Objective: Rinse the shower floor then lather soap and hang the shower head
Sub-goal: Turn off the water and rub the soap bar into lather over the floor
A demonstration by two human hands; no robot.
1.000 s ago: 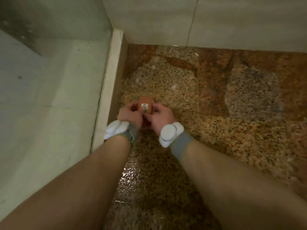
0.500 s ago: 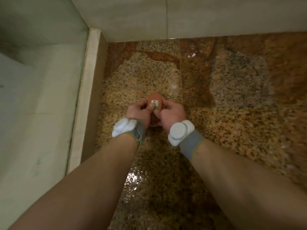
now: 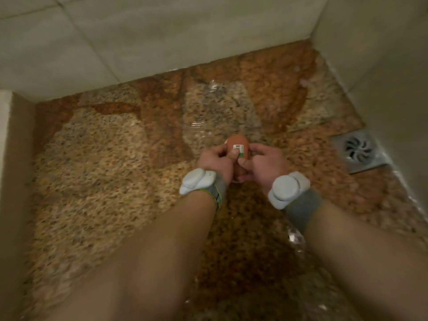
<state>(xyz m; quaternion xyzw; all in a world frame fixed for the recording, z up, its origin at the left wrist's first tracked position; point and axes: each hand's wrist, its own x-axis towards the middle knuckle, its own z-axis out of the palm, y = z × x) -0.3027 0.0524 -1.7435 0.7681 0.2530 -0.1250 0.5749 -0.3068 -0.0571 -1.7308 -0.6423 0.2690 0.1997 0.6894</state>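
Head view: the shower floor (image 3: 104, 158) is shining wet, so rinsing looks done. The left hand (image 3: 214, 162) and right hand (image 3: 266, 164) are both holding the orange soap (image 3: 238, 147) in a tight grip above the floor. No foam is showing, so I think lathering and hanging are waiting.

Both forearms are bare, extended forward and down, converging toward centre. Left hand (image 3: 214, 162) and right hand (image 3: 266, 164) are close together, fingers curled round a bar of soap (image 3: 236, 140), both thumbs pressed on its near face. Each wrist carries a grey band with a white unit.
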